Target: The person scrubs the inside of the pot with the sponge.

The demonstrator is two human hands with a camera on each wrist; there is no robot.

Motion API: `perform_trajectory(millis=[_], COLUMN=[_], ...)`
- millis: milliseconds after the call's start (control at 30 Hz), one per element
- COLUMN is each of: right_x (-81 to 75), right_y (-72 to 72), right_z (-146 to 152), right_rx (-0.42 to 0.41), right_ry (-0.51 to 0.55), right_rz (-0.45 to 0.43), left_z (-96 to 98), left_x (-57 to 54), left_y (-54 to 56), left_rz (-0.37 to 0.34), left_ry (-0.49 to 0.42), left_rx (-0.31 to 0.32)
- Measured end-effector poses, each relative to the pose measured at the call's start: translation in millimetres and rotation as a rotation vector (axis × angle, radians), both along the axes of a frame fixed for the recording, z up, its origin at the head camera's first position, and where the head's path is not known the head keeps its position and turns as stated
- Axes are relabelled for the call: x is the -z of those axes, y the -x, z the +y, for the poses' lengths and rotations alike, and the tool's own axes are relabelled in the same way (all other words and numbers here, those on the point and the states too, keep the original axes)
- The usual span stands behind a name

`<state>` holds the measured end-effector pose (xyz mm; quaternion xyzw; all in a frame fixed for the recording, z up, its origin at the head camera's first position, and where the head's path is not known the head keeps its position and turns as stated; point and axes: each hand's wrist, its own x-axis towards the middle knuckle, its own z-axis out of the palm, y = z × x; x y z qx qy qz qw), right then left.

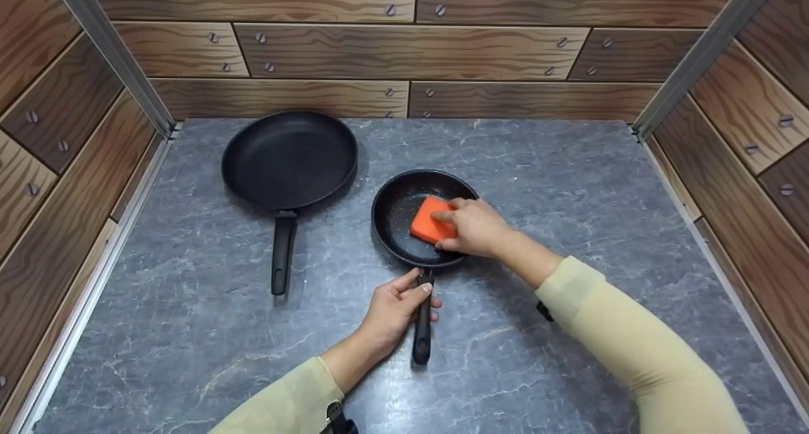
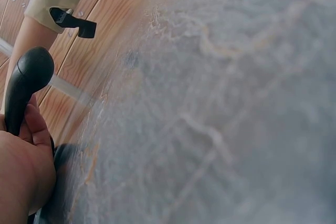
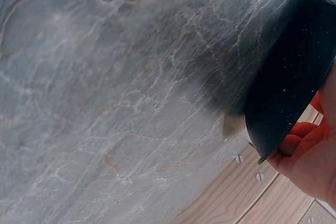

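A small black speckled frying pan [image 1: 395,201] is in the middle of the head view, its handle toward me. My left hand [image 1: 390,309] grips that handle near the pan, thumb on top; the left wrist view shows the handle's rounded end [image 2: 35,69] rising past the curled fingers [image 2: 37,124]. Inside the pan, my right hand [image 1: 478,227] holds an orange sponge [image 1: 427,222] against the bottom, fingers spread over it and thumb at its near edge. From the right wrist, the pan's dark outer wall [image 3: 289,72] hides most of the sponge, with the hand [image 3: 310,161] behind the rim.
A larger black frying pan [image 1: 289,161] lies to the left and farther back, its handle [image 1: 282,257] pointing toward me. Wood-patterned panels [image 1: 404,52] wall the grey marbled tabletop [image 1: 556,175] at the back and both sides, with metal posts [image 1: 701,61] in the corners.
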<state>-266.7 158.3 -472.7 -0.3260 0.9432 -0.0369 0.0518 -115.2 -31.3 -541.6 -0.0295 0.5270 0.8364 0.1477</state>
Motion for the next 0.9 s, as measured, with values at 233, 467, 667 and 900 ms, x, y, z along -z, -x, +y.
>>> perform_trajectory(millis=[233, 467, 667, 900], right_x=[-1.1, -0.6, -0.9, 1.2], right_y=[-2.7, -6.6, -10.6, -12.7], right_z=[0.3, 0.2, 0.4, 0.3], right_rx=[0.020, 0.022, 0.016, 0.014], right_ry=[0.037, 0.080, 0.122, 0.137], right_rz=[-0.051, -0.073, -0.097, -0.107], left_z=[-0.7, -1.0, -2.0, -1.5], left_x=[-0.6, -2.2, -2.0, -1.5], left_y=[0.1, 0.5, -0.4, -0.7], left_rz=[-0.002, -0.002, 0.012, 0.012], left_ry=[-0.006, 0.001, 0.013, 0.014], left_rx=[0.002, 0.000, 0.015, 0.017])
